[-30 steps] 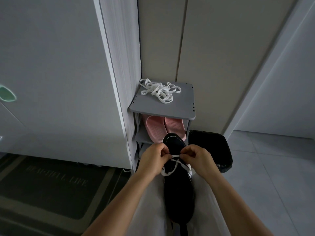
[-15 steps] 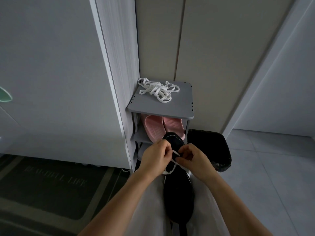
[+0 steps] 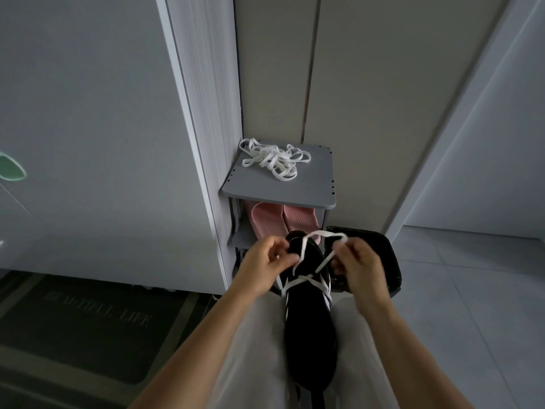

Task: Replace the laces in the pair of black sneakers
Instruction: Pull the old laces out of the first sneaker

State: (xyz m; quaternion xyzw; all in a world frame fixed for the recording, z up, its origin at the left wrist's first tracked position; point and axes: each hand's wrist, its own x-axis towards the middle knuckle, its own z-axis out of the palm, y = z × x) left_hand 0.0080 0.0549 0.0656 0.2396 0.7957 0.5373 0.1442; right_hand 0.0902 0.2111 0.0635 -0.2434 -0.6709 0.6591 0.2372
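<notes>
Hands drawn apart: left hand (image 3: 265,262) and right hand (image 3: 361,265), both pinching the lace (image 3: 324,262), lift a loop above the sneaker (image 3: 309,335) (lap-held), taking up slack; lacing barely begun.

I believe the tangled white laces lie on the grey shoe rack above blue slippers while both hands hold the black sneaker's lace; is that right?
Almost: the head view shows the slippers are pink, not blue. The left hand and right hand do hold the black sneaker's white lace.
</notes>
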